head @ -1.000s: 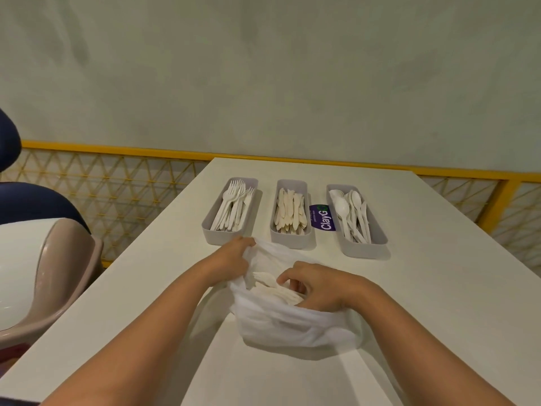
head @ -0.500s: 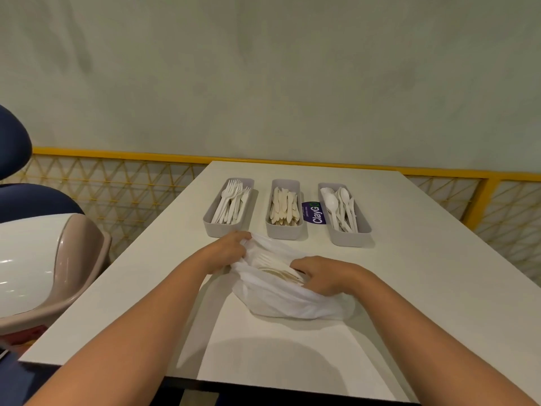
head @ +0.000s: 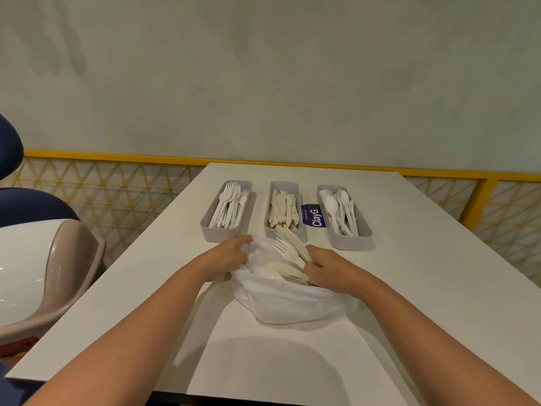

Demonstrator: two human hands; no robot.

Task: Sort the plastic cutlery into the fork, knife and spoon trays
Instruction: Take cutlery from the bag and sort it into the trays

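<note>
Left hand (head: 225,256) is pinching the rim of the white plastic bag (head: 287,303) on the desk (head: 409,273), propping it open just in front of the fork tray (head: 213,235), knife tray (head: 270,233) and spoon tray (head: 348,243). Right hand (head: 328,269), grip curled tight, is clasping a bunch of mixed cutlery (head: 287,269) by the handles, with a fork (head: 284,249) and a knife (head: 294,241) fanning up out of the bag mouth. Pieces are looking light, stiff and slick, likely sliding on each other, so taking one at a time at mid-handle is seeming safer than lifting the bunch.
</note>
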